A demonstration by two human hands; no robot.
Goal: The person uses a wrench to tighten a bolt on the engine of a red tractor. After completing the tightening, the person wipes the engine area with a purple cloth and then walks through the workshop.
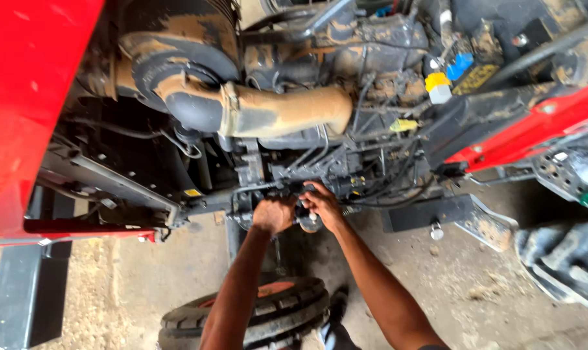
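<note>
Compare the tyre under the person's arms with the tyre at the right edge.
The tyre under the arms lies flat on the floor, red hub showing; the tyre at the right edge is only partly in view, no hub visible. The first has finer ribbed tread; the second has chunkier lugs. Both are black and dusty.

We count two bare hands [272,214] [321,204], two black ribbed rubber tyres [268,314] [563,259], one mud-caked curved intake hose [287,110].

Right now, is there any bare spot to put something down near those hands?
Bare concrete floor lies open between the small front tyre and big rear tyre. Around both hands, left and right, hoses and engine parts crowd tightly.
</note>
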